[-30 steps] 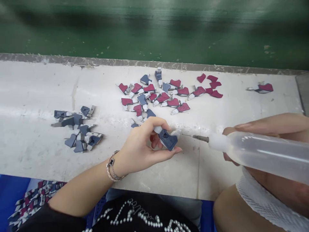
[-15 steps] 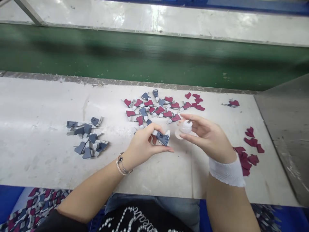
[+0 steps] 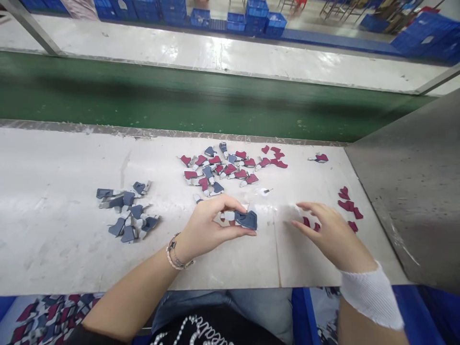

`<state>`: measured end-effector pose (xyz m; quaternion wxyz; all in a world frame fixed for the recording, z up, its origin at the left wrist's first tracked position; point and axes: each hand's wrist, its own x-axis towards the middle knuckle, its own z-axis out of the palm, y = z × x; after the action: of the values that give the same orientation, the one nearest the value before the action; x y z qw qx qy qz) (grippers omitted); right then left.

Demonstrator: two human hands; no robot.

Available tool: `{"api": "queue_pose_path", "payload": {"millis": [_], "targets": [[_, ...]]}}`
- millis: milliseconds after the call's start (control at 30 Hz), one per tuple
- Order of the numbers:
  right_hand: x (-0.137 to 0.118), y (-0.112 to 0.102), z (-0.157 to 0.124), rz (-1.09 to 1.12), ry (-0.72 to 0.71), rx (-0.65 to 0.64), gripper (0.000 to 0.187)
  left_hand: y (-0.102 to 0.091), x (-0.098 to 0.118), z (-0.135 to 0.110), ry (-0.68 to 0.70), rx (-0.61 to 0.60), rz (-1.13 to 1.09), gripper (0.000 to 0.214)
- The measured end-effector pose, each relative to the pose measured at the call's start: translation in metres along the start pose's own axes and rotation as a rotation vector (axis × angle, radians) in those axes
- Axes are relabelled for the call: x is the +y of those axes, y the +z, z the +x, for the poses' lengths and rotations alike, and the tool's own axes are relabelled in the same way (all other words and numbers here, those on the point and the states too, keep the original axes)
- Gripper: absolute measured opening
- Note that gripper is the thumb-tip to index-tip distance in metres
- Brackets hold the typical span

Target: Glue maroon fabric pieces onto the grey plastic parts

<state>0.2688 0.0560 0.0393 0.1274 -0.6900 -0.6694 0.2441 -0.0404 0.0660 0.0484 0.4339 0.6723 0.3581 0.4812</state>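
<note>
The left hand point(image 3: 210, 225) is closed in a firm pinch, its thumb and fingertips grasping a slate-blue moulded part point(image 3: 247, 220) that sticks out just past the fingertips, its pale end tucked into the hand. The wrist rests low over the white work table point(image 3: 53, 244), and a beaded bracelet point(image 3: 175, 253) sits on it.

The right hand point(image 3: 334, 235) is open and holds nothing, its fingers spread and reaching left, palm down. Just beyond its fingertips lie 2 small red pieces point(image 3: 311, 224) (whether they touch, I cannot tell). A white gauze wrap point(image 3: 370, 297) circles that wrist.

Past the left fingertips, up the table, sits a cluster of red-and-blue parts point(image 3: 223, 167). A small whitish cap with a dark metal tip point(image 3: 265, 190) lies above the gap between the 2 hands. Well left of the left fingers is a heap of slate-blue parts point(image 3: 125, 211), and right of the right fingers lie more red pieces point(image 3: 347, 206).
</note>
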Motion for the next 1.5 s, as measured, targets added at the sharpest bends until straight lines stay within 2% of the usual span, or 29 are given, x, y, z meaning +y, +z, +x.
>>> {"api": "queue_pose_path", "payload": {"millis": [133, 300, 500, 700, 800, 900, 1200, 1367, 1433, 1500], "targets": [[0.035, -0.001, -0.018, -0.086, 0.128, -0.024, 0.054, 0.000, 0.004, 0.000, 0.056, -0.012, 0.016, 0.032], [0.041, 0.007, -0.013, -0.069, 0.177, -0.088, 0.039, 0.001, -0.001, 0.001, 0.061, -0.065, 0.098, 0.027], [0.021, 0.000, -0.001, -0.012, 0.136, -0.177, 0.027, 0.007, -0.003, -0.010, -0.070, -0.145, 0.254, 0.024], [0.002, 0.007, 0.003, 0.049, 0.096, -0.222, 0.023, 0.026, -0.011, -0.033, -0.208, 0.009, 0.203, 0.025], [-0.008, 0.013, -0.001, 0.086, 0.101, -0.221, 0.029, 0.032, -0.021, -0.037, -0.285, 0.044, 0.149, 0.027], [-0.021, 0.017, -0.007, 0.164, 0.078, -0.279, 0.032, 0.034, -0.027, -0.038, -0.322, 0.049, 0.094, 0.029], [-0.057, 0.025, -0.012, 0.411, -0.122, -0.405, 0.033, 0.036, -0.029, -0.042, -0.269, 0.052, 0.024, 0.025], [-0.069, 0.023, -0.013, 0.517, -0.225, -0.465, 0.019, 0.033, -0.031, -0.041, -0.269, 0.111, 0.029, 0.024], [-0.075, 0.023, -0.015, 0.577, -0.209, -0.442, 0.021, 0.033, -0.031, -0.042, -0.253, 0.127, 0.027, 0.023], [-0.081, 0.025, -0.017, 0.668, -0.131, -0.408, 0.026, 0.033, -0.031, -0.042, -0.229, 0.133, 0.037, 0.022]]}}
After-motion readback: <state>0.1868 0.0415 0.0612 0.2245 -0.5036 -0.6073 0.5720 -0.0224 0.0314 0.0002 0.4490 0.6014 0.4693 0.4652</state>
